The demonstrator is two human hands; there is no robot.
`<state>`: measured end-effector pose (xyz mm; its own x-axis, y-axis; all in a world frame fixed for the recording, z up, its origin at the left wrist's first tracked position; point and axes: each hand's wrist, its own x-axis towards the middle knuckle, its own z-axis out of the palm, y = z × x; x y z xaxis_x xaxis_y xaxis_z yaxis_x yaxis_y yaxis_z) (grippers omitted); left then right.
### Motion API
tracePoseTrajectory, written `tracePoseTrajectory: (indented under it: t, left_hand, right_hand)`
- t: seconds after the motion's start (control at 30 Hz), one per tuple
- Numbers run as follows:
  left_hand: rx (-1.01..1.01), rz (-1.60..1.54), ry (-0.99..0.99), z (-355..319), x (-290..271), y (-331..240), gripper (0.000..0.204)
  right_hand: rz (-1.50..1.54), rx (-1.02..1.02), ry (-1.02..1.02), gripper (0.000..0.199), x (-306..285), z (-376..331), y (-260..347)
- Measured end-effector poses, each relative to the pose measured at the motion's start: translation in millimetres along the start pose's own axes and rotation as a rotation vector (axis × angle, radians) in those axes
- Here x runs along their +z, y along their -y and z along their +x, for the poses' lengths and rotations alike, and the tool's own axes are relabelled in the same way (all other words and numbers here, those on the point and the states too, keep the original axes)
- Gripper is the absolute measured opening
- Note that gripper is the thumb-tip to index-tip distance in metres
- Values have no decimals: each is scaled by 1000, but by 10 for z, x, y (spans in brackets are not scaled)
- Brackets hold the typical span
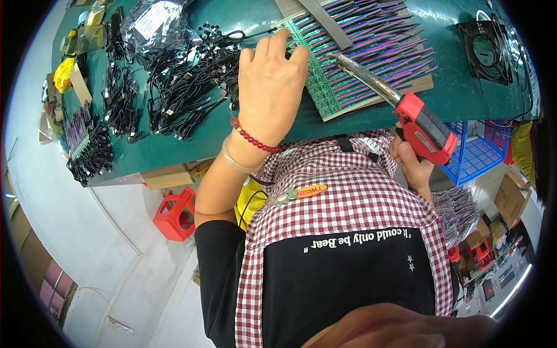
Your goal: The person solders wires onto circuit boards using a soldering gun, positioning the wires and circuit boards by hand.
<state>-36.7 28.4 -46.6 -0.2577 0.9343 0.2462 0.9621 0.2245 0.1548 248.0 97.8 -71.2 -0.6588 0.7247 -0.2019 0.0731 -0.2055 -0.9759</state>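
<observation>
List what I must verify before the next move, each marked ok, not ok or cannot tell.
1. Iron gripped by the right hand: ok.
2. Left hand clear of the iron's tip: ok, apart, though close.
3. Left hand's fingers at the left edge of the board: ok.
4. What those fingers pinch, and its alignment: cannot tell, the hand hides it.
5. Bar lying across the wires: ok.
6. Iron hot enough: cannot tell by sight.

The right fingers [408, 155] grip a red soldering iron [411, 113].
</observation>
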Motion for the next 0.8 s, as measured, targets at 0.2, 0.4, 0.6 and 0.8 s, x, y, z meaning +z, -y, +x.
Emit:
tracePoseTrajectory:
  t: [0.2, 0.4, 0.6, 0.8]
  left_hand:
    - [-1, 2, 3, -9, -1, 5, 6]
    - [-3, -2, -2, -8, 2, 0, 6]
    - [-23, 12, 14, 0, -25, -16, 7]
    - [-40, 25, 32, 3, -25, -20, 9]
  right_hand:
    - [-73, 15, -14, 26, 29, -17, -4]
    - [-89, -40, 15, 39, 29, 0, -31]
    - [-96, -48, 10, 39, 37, 8, -32]
    - [-49, 39, -14, 27, 42, -14, -4]
